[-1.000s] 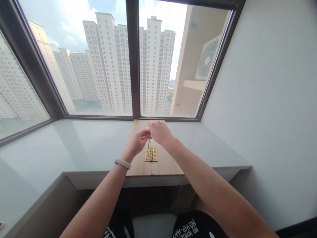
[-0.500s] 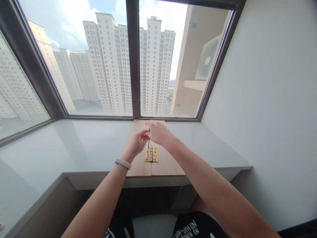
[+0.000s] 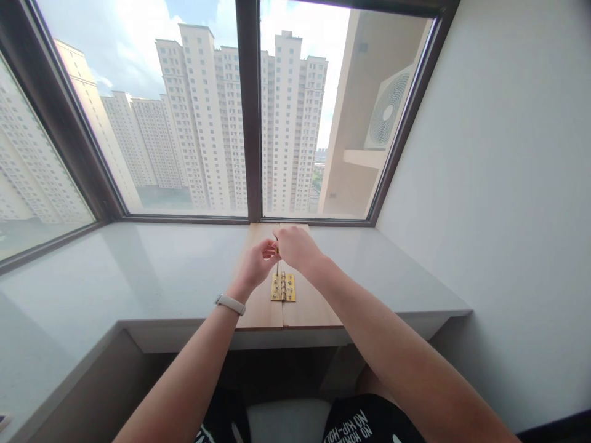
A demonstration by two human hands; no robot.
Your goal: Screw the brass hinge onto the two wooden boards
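A screwdriver (image 3: 277, 266) stands nearly upright, its thin shaft reaching down to the upper screw on the left leaf of a brass hinge (image 3: 283, 287). My right hand (image 3: 298, 247) is closed around the top of its yellow and black handle, hiding most of it. From the left, the curled fingers of my left hand (image 3: 260, 261) close on the lower handle. The hinge lies open across the seam of two light wooden boards (image 3: 305, 314), with several screws in both leaves. A pale band (image 3: 229, 304) circles my left wrist.
The boards lie on a white windowsill ledge (image 3: 161, 271) and reach from its front edge to the dark window frame (image 3: 252, 123). A white wall (image 3: 498, 154) rises on the right. My legs are below the ledge.
The fingers of my left hand have shifted and loosened slightly at the handle. My right hand stays on top, and the screwdriver tip remains at the same screw.
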